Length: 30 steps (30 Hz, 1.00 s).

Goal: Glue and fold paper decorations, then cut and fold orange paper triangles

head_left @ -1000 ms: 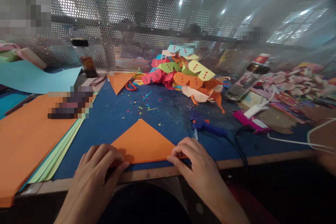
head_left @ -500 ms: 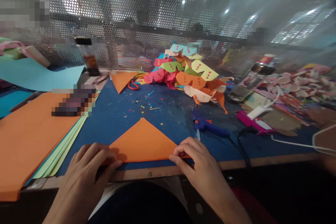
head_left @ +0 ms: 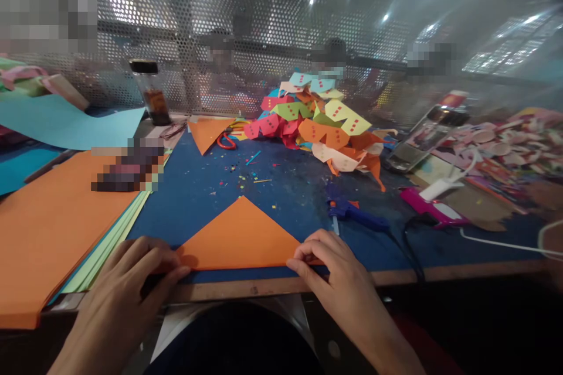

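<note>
A triangular orange paper [head_left: 241, 237] lies at the table's front edge, its point facing away from me and its long side near me. My left hand [head_left: 136, 281] pinches its left corner, fingers closed and thumb along the lower edge. At the right corner, my right hand [head_left: 332, 272] grips the paper between thumb and fingers. Both corners are partly hidden by my fingers.
Orange sheets [head_left: 57, 222] and a phone [head_left: 132, 169] are at left. Behind are red-handled scissors [head_left: 226, 140], folded paper shapes [head_left: 321, 120] and a dark-filled bottle [head_left: 153, 99]. A blue glue gun [head_left: 358, 215], clear bottle [head_left: 417, 140] and pink device [head_left: 433, 208] sit right.
My left hand has slid a little to the left along the paper's edge. My right hand keeps its grip on the right corner. The whole view has shifted slightly.
</note>
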{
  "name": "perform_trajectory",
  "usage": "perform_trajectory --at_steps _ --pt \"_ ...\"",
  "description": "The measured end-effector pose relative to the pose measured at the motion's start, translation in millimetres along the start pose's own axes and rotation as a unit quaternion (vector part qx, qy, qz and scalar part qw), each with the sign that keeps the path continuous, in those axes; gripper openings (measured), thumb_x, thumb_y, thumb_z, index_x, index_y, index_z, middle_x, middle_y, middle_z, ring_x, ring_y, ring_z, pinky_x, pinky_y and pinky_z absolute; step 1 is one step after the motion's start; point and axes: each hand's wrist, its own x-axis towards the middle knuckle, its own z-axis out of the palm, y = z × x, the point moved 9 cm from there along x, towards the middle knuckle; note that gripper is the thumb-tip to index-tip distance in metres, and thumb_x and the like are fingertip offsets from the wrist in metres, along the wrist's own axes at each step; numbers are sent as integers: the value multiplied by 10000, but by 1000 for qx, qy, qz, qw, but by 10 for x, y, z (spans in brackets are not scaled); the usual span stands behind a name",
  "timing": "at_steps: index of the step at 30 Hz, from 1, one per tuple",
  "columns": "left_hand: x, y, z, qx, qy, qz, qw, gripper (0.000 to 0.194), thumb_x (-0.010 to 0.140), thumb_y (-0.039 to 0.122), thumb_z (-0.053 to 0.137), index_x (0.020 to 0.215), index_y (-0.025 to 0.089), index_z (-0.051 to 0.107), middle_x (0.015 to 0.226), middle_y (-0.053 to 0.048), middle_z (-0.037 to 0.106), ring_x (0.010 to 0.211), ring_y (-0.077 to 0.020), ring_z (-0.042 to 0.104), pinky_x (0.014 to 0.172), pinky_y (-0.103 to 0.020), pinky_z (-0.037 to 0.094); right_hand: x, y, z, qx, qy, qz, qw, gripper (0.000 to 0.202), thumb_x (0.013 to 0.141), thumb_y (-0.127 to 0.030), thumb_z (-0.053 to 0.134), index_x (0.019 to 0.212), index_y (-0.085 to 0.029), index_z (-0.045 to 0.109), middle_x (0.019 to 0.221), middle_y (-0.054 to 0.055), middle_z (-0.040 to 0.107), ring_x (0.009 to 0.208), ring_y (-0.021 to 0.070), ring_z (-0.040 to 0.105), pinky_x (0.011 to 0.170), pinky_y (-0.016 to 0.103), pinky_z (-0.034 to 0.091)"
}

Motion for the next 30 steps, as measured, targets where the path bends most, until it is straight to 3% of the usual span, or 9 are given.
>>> perform_trajectory --at_steps 4,10,16,30 --pt "2 -17 -5 12 -11 12 1000 240 931 544 578 912 317 652 964 -1 653 969 -252 591 794 -375 493 -1 -2 0 0 -1 -4 1000 133 916 -197 689 817 -241 613 867 -4 626 860 201 611 781 344 471" --pt "-2 8 -23 2 3 -19 1000 337 951 590 509 885 296 659 967 -15 658 988 -261 601 858 -402 483 2 2 -11 -10 -1 -8 1000 117 922 -221 679 823 -246 621 861 1 633 842 202 618 753 337 480" --pt "0 -24 -74 34 -11 -8 999 297 923 594 561 899 319 673 948 -4 667 934 -247 617 770 -357 511 8 20 6 -9 -10 5 1000 121 937 -248 658 822 -245 620 872 5 636 846 202 627 771 348 493" --pt "-9 -81 -76 58 -22 -19 998 306 916 610 547 904 326 660 949 -7 672 936 -262 625 741 -360 515 5 24 7 -5 -12 5 1000 126 943 -252 643 819 -246 619 868 9 630 849 205 625 770 352 493"
